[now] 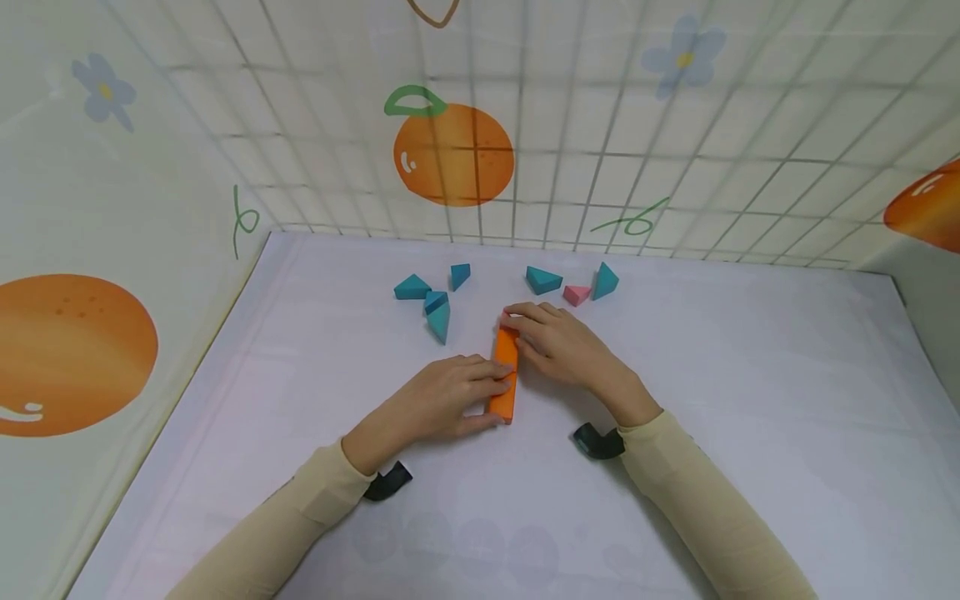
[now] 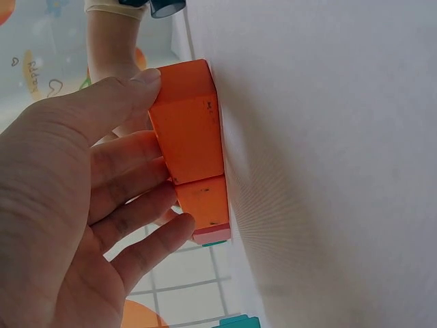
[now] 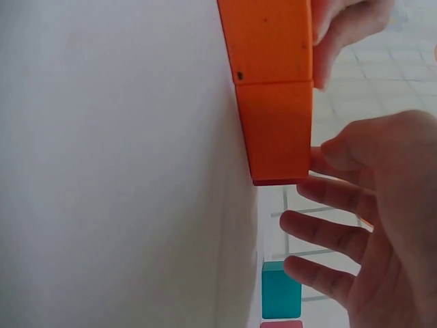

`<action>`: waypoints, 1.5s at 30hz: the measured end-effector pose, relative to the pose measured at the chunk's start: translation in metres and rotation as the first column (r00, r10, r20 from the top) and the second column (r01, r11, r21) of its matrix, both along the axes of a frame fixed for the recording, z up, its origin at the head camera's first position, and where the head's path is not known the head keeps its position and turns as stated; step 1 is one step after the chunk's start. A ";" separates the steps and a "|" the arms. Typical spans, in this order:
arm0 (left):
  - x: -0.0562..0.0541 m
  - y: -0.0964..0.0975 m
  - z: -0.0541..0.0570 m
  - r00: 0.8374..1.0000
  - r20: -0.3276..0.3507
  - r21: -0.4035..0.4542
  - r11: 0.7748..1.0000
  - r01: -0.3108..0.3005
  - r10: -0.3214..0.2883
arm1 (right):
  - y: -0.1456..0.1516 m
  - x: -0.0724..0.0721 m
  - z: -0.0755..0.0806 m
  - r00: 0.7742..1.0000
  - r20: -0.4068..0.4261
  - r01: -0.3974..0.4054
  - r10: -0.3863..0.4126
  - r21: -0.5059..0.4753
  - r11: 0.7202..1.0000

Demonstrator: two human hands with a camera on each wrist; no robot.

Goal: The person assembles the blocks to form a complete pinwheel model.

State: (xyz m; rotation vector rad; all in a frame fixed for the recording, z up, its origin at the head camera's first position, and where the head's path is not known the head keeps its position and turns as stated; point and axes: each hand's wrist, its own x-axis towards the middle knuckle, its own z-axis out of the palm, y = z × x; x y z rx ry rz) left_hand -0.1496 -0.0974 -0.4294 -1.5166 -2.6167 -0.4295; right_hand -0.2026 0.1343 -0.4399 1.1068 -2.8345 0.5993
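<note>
Two orange blocks stand end to end on the white table, the near block (image 1: 503, 407) against the far block (image 1: 507, 348). A pink block (image 1: 503, 317) forms the far end of the row, mostly hidden by fingers. My left hand (image 1: 442, 396) holds the near orange block from the left, its thumb (image 2: 145, 85) at the near end and its fingers along the upper edge. From the right, my right hand (image 1: 555, 342) touches the far end of the row with thumb and index finger; its other fingers (image 3: 328, 232) are spread and fairly straight.
Beyond the left hand lie several teal blocks (image 1: 412, 287), some touching. Past the right hand are a teal block (image 1: 543, 280), a small pink block (image 1: 577, 295) and a pointed teal block (image 1: 605, 282). A printed, gridded wall (image 1: 555, 167) closes the table's back.
</note>
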 end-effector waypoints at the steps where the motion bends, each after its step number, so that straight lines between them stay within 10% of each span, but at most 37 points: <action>1: 0.000 0.000 0.000 1.000 -0.002 0.000 1.000 -0.001 0.001 | 0.000 0.000 0.000 1.000 0.000 -0.001 0.001 -0.001 1.000; 45: -0.001 -0.001 -0.002 1.000 -0.007 -0.008 1.000 0.000 0.000 | -0.003 0.008 0.008 0.999 -0.049 -0.017 0.019 0.039 0.999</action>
